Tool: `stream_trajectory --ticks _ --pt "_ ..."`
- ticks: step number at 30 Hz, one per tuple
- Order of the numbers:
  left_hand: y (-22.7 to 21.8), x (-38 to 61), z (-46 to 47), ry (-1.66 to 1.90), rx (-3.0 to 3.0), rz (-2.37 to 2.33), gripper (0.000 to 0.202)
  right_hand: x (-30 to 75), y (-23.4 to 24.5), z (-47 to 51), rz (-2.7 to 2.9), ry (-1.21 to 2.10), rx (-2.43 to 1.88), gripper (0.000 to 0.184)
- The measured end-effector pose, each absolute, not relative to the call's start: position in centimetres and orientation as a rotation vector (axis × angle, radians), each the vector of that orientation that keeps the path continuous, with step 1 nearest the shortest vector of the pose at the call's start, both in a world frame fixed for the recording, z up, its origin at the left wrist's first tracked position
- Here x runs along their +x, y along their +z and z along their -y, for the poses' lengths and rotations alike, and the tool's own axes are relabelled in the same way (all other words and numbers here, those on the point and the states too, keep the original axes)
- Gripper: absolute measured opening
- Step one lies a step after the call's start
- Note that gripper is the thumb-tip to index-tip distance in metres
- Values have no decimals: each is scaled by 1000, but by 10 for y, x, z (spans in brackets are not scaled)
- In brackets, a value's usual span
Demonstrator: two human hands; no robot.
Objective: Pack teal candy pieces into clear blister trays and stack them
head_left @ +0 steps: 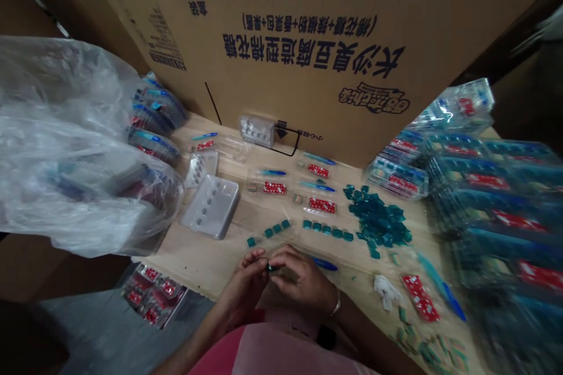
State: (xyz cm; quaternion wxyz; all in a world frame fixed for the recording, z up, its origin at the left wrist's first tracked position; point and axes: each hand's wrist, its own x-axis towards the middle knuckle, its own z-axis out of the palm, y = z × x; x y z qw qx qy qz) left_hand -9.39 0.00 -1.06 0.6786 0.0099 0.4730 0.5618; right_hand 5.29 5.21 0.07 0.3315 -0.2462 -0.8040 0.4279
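Above a pink shirt, the left hand and right hand closed their fingers, pinching a small teal piece up for handling over the wooden table, near a row of matching pieces.

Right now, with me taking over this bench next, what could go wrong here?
The small teal piece pinched between the left hand and right hand could slip and fall past the wooden table's near edge. The loose teal pile has nothing around it, so a stray forearm might scatter it. The stacked clear packs beside it could perhaps slide into that pile.
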Motion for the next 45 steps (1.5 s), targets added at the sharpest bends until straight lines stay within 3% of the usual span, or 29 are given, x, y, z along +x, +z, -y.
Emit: stream_trajectory --ticks 6,10,16,21,27,34,37,45 --pt "-12 -118 -21 1359 783 -1514 23 29 -8 -95 2390 841 -755 15" --pt "-31 -135 -28 1166 1369 -1813 11 11 -20 -119 2702 573 -664 10" --pt "-54 -144 -26 1074 1873 -1816 16 10 -31 -117 2775 428 -530 11" --pt "-56 -146 -29 1044 1998 -1742 16 11 -37 -117 2588 742 -587 6" --pt "-63 -150 -31 1075 2025 -1722 21 7 -28 -112 2842 503 -586 10" --pt "-59 -149 -30 1057 2003 -1703 20 19 -30 -130 2469 1121 -781 5" --pt "-60 -149 -30 1044 2010 -1692 23 17 -26 -130 2629 1041 -614 7" --pt "-59 -149 -30 1033 2022 -1691 23 7 -8 -116 2912 689 -780 6"
